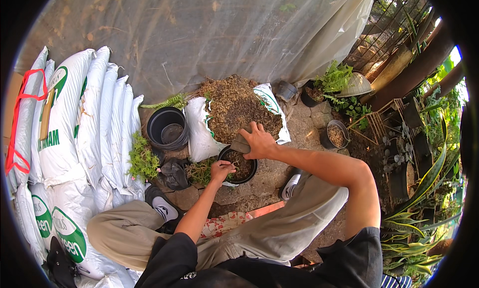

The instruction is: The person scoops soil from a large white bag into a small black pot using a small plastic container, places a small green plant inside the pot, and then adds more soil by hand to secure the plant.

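"What stands furthest left?"

"Plump white sacks [70, 118] with green print, packed upright side by side, a red strap [32, 96] looped over those at the edge. Next to them grows a leafy green plant [142, 158], and just behind it stands a wide black pot [153, 128]."

"And moving right?"

"A crumpled black bag [174, 174] lies on the stone paving, near the opened sack [200, 133]. Loose brown soil [234, 106] is heaped up in the spread mouth of that sack."

"Where are the hands?"

"The left hand [221, 172] reaches over the near-left rim of the planting pot [246, 179], its fingers drawn together by a thin pale stem; whether they grip it, one cannot tell. That pot sits on the paving right in front of the opened sack, between the person's feet, with soil inside."

"The right one?"

"The right hand [260, 142] is clasped around a squarish brown object [241, 142], tilted above the pot's far rim. Whether it is a block or a little container is unclear."

"Beyond that?"

"A fern [337, 78] in a dark pot, a small pot [326, 137] of brown soil, a slatted wooden rack [374, 130], then yellow-edged, sword-shaped leaves [406, 227]."
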{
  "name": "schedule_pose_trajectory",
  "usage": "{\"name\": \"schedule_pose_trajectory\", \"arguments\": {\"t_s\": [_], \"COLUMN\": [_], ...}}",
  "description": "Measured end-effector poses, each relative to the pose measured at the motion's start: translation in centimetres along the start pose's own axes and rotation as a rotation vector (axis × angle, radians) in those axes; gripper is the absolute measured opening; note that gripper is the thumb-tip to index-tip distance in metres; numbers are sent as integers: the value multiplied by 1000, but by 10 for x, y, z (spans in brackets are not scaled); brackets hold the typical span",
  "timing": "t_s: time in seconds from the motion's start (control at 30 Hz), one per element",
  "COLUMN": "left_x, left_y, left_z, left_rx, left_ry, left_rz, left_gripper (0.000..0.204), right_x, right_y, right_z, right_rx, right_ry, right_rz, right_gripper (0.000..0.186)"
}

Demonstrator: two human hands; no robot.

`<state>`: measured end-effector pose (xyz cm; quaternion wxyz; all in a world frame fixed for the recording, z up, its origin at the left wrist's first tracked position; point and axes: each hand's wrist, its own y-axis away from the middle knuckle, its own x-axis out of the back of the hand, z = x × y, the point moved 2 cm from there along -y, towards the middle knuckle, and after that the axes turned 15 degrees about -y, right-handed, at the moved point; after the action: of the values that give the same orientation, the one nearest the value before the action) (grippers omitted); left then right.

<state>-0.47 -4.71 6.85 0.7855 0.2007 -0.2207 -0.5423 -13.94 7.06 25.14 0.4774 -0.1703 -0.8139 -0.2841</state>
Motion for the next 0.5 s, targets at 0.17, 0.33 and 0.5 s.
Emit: {"name": "schedule_pose_trajectory", "arguments": {"t_s": [0.17,0.33,0.5], "left_x": [-1,-1,-1], "left_y": [2,0,0], "left_z": [2,0,-1], "left_rx": [0,-9,-6], "left_ry": [13,10,15], "left_rz": [-2,-1,-1], "left_gripper": [23,22,20], "right_x": [-1,-1,-2], "right_y": [0,-2,-1], "right_z": [4,5,5], "right_rx": [-9,-29,-68], "right_ry": [-29,-4,-6], "right_rz": [19,-74,-187], "right_gripper": [95,97,100]}}
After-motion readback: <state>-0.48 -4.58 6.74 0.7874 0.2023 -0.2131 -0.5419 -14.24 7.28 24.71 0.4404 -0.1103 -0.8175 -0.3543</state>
